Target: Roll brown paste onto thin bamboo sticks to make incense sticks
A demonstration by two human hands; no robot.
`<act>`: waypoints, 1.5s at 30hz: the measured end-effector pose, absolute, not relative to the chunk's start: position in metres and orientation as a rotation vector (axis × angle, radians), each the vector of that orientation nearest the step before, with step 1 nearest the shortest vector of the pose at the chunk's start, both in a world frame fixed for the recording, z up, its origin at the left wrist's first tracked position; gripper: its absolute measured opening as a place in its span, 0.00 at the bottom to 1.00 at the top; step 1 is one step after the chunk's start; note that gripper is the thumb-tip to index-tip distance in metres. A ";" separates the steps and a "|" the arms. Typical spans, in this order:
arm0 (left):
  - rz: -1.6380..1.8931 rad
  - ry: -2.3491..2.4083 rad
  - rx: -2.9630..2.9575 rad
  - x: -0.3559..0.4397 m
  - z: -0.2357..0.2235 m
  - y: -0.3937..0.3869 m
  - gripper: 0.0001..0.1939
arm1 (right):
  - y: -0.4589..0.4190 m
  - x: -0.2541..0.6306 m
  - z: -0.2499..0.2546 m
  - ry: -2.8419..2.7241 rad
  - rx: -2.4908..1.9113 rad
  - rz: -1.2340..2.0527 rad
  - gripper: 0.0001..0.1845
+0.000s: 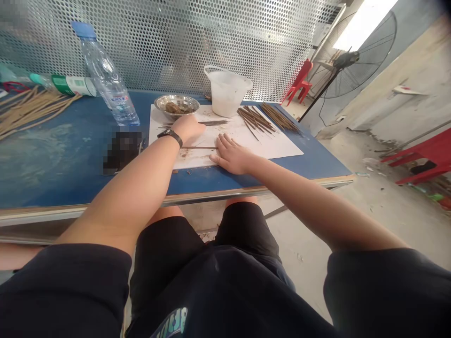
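Dark sleeves fill the lower foreground, with black shorts visible between them. Both arms reach forward to a white sheet on a blue worktop. All positions below are given relative to this sheet.

Left hand, with a black wristwatch at the wrist, lies curved near the far edge, over a thin dark strip. Its fingers are hidden, so the grip state cannot be confirmed. Right hand rests flat near the front edge, grip open, fingers spread. A thin dark stick lies on the sheet, one end just beside those fingers.

Right of both hands, a bundle of dark brown sticks lies on the sheet, with a second bundle beyond it. Past the far edge stand a steel bowl holding brown material and a white plastic jug. Left of the sheet are a blue-capped water bottle, a bottle on its side and a pile of pale sticks. A pixelated object, too obscured to identify, lies beside the sheet's left edge. A perforated metal screen rises behind the worktop.
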State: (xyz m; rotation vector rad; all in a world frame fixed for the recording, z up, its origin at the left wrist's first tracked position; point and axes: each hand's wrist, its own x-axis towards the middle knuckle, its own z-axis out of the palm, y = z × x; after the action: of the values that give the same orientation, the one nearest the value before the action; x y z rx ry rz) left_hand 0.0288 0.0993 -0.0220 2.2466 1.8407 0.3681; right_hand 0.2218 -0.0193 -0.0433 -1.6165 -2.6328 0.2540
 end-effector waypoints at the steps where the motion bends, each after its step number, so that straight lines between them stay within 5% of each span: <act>1: 0.371 1.837 2.244 0.029 -0.023 0.101 0.26 | -0.030 0.224 -0.043 -2.646 -1.610 0.248 0.65; 6: 0.327 1.818 2.254 0.028 -0.025 0.105 0.26 | -0.066 0.230 -0.042 -2.647 -1.584 0.266 0.66; 16: 0.241 1.846 2.294 0.027 -0.019 0.099 0.26 | -0.001 0.223 -0.042 -2.600 -1.690 0.252 0.68; 26: 0.290 1.819 2.292 0.027 -0.025 0.101 0.26 | -0.067 0.237 -0.042 -2.634 -1.618 0.281 0.67; 36: 0.202 1.846 2.258 0.026 -0.015 0.094 0.24 | 0.002 0.232 -0.042 -2.582 -1.723 0.265 0.67; 45: 0.281 1.796 2.246 0.026 -0.021 0.101 0.24 | -0.059 0.258 -0.048 -2.608 -1.543 0.320 0.65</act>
State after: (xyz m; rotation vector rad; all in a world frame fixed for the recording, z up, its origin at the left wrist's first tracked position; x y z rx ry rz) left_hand 0.0258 0.1006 -0.0213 2.2460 1.7962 0.2806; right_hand 0.2578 -0.0586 -0.0483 -1.5434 -2.6080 0.3204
